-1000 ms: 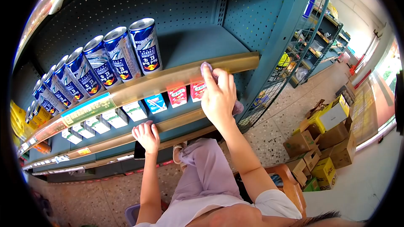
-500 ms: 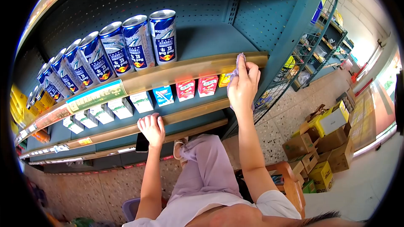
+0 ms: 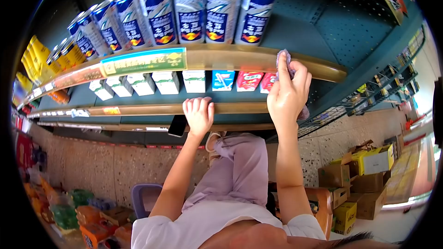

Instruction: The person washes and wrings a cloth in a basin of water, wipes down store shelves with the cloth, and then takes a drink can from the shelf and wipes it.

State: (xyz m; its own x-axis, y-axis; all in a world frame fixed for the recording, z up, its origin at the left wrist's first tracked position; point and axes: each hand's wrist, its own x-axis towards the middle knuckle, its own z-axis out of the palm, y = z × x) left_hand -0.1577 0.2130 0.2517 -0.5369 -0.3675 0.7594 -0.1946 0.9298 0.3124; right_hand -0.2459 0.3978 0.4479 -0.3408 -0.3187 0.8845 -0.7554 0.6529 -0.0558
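Observation:
My right hand (image 3: 290,87) presses a purple cloth (image 3: 303,112) against the brown front edge (image 3: 226,58) of the upper shelf, right of the blue and silver cans (image 3: 255,16). Red boxes (image 3: 249,81) and a blue box (image 3: 223,80) stand on the shelf below, just left of that hand. Lower down, my left hand (image 3: 199,114) rests with its fingers curled over the lower shelf's edge (image 3: 240,108). Beside its wrist is a dark phone-like object (image 3: 177,126).
Yellow packets (image 3: 38,57) and white-green cartons (image 3: 165,82) stand on the left of the shelves. A wire rack (image 3: 360,99) adjoins the right end. Cardboard boxes (image 3: 369,198), a wooden chair (image 3: 323,203) and bagged goods (image 3: 64,212) stand lower down.
The view has turned, so the shelf edges look more level and more floor shows at left. My right hand moved right along the edge, then back left with the cloth. My left hand stays on the lower edge.

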